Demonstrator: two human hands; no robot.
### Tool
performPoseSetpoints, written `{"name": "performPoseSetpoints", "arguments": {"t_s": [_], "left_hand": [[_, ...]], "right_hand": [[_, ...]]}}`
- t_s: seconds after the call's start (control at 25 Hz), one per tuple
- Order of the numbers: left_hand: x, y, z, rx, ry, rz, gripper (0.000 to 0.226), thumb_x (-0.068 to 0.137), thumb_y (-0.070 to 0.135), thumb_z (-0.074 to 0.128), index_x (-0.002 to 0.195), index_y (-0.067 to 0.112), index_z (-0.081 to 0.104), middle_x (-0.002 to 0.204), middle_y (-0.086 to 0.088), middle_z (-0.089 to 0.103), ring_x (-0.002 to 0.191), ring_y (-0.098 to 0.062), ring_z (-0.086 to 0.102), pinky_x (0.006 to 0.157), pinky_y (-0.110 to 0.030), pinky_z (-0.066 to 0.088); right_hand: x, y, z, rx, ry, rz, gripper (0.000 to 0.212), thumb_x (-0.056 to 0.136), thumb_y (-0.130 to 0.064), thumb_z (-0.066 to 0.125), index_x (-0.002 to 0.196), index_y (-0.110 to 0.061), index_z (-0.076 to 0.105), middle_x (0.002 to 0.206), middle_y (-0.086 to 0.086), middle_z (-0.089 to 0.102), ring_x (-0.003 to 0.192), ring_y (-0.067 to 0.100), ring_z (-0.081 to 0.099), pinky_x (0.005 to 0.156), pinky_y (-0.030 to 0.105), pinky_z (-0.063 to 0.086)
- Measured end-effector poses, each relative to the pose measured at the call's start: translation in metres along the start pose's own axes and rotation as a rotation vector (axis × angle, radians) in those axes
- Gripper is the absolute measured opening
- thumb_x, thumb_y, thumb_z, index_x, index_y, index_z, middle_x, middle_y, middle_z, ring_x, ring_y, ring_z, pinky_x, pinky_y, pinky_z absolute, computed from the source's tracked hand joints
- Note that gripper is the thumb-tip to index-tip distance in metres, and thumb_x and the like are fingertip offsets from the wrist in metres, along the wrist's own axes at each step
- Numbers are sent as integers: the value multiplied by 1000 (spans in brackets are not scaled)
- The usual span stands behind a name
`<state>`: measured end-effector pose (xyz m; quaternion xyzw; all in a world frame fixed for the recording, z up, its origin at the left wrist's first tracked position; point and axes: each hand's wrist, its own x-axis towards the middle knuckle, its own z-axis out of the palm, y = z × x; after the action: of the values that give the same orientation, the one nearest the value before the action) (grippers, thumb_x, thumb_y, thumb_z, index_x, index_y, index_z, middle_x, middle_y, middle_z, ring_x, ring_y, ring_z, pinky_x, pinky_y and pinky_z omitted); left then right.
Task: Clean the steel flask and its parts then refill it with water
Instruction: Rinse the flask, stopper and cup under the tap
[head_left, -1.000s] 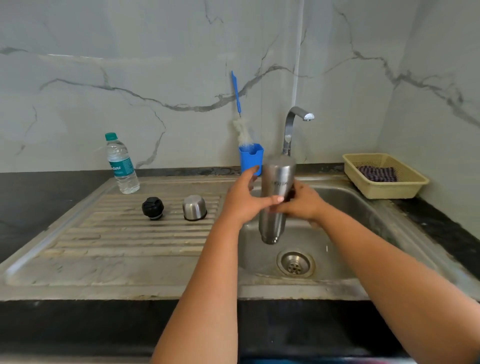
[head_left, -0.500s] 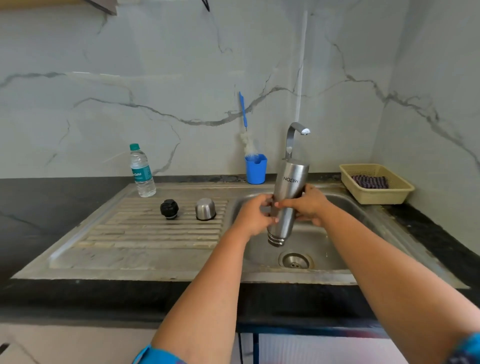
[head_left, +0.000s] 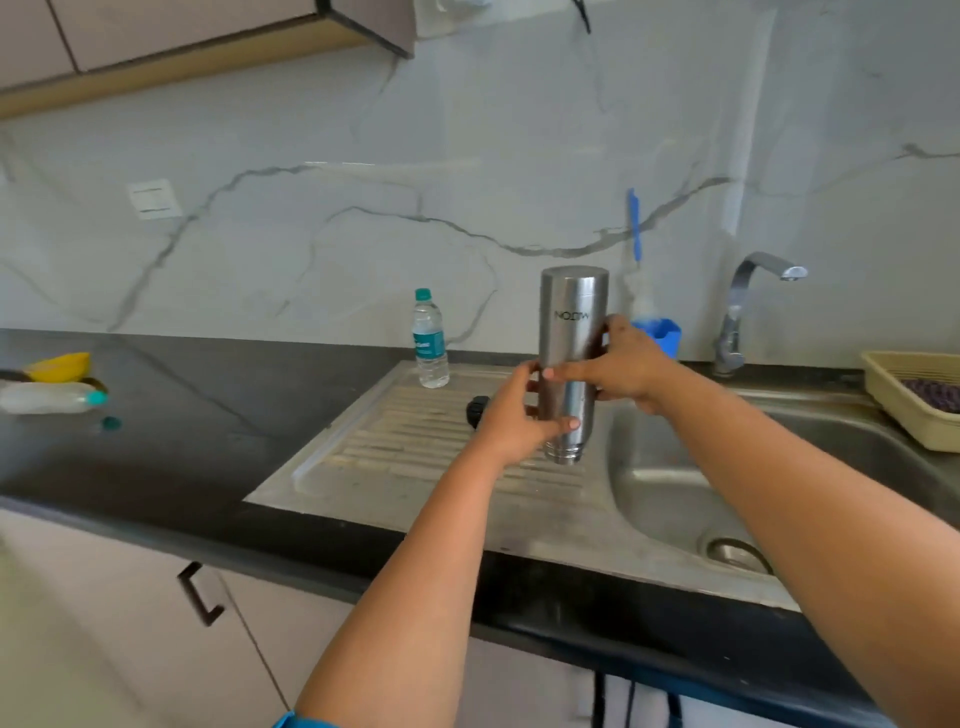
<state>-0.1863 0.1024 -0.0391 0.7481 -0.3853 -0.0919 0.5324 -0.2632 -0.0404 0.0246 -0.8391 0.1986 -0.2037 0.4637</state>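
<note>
Head view, starting at the far left: a yellow bowl-like item (head_left: 58, 365) sits on the black countertop (head_left: 208, 415), with a clear plastic bottle lying on its side (head_left: 49, 397) just in front of it and a small teal cap (head_left: 110, 423) near that bottle's mouth. A white switch plate (head_left: 154, 198) is fixed to the marble wall above. Further right, an upright water bottle (head_left: 430, 340) with a teal cap stands at the back corner of the steel drainboard (head_left: 415, 467). A black stopper (head_left: 478, 410) rests on the drainboard ribs, partly hidden behind the left hand (head_left: 511, 421). That hand wraps the lower part of the steel flask (head_left: 571, 332), thumb across the front near the threaded neck. The flask is held upside down and roughly vertical, mouth pointing down over the right part of the drainboard, just beside the sink basin (head_left: 675, 499); its printed lettering reads inverted. The right hand (head_left: 626, 366) grips the flask's middle from the right side, fingers curled round the body, so both hands clamp the same flask. Behind it stands a blue cup (head_left: 662, 335) holding a blue-handled brush (head_left: 635, 228). Right of that, the curved tap (head_left: 748, 306) rises over the basin, whose drain (head_left: 735, 553) shows below the right forearm. At the far right edge sits a beige basket (head_left: 893, 395) with a dark scrubber (head_left: 932, 395) inside.
</note>
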Motion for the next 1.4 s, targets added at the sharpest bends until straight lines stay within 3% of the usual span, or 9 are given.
{"name": "performPoseSetpoints", "arguments": {"t_s": [0.2, 0.4, 0.64, 0.88, 1.2, 1.4], "left_hand": [[-10, -46, -99, 76, 45, -67, 81, 83, 22, 78, 148, 34, 33, 128, 10, 47, 119, -18, 52, 98, -42, 51], [-19, -100, -151, 50, 90, -149, 83, 83, 19, 78, 148, 39, 31, 133, 9, 52, 119, -20, 56, 101, -45, 50], [-17, -121, -180, 43, 84, -162, 81, 86, 13, 75, 150, 36, 30, 137, 8, 49, 120, -18, 56, 100, -39, 49], [-2, -143, -200, -7, 81, -220, 89, 80, 17, 79, 151, 39, 30, 148, 2, 44, 126, -22, 55, 106, -48, 46], [-1, -153, -217, -56, 28, -299, 88, 87, 5, 71, 155, 35, 23, 141, 0, 55, 125, -20, 57, 109, -49, 43], [-5, -154, -218, -67, 20, -298, 85, 88, 2, 69, 154, 33, 25, 143, 0, 52, 121, -19, 60, 106, -45, 46]], "right_hand": [[34, -31, 93, 44, -217, -70, 106, 50, -58, 84, 134, -18, 34, 126, 2, 56, 111, 24, 59, 92, 45, 53], [52, -35, 162, -31, -310, -174, 83, 74, -37, 81, 138, -19, 32, 125, 7, 58, 108, 23, 59, 94, 44, 52], [59, -39, 198, -73, -276, -277, 79, 80, -38, 75, 141, -17, 29, 124, 5, 57, 111, 23, 58, 95, 42, 50], [71, -52, 217, -114, -290, -289, 77, 85, -34, 71, 144, -15, 25, 134, 10, 54, 116, 25, 56, 84, 27, 41], [80, -50, 239, -139, -262, -277, 73, 82, -35, 74, 139, -18, 31, 124, 9, 60, 107, 24, 60, 79, 29, 43], [81, -48, 243, -143, -253, -253, 72, 78, -32, 78, 134, -19, 35, 115, 10, 64, 99, 23, 62, 80, 32, 48]]}}
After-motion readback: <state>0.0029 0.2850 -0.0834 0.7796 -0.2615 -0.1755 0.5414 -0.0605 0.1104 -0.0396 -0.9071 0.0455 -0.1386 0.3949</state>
